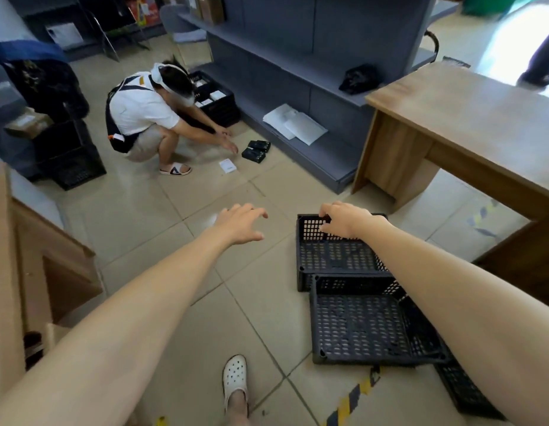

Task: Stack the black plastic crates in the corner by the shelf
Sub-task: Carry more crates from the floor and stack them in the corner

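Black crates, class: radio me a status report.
Right hand gripping far crate rim; left hand open, empty. Near crate alongside, unstacked. Crouching person ahead by shelf.

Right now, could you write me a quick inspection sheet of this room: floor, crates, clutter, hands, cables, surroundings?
Surface: beige tiled floor, with yellow-black tape marks near the bottom.
Job's things: far crate and near crate, both black, empty, on the floor; the near one overlaps the far one's front edge. More black crates stand at left.
Clutter: small black boxes and a white card on the floor; papers on the low shelf.
Hands: left hand open, touching nothing; right hand on the far crate's back rim.
Cables: nothing seen.
Surroundings: grey shelving, wooden desk, a crouching person.
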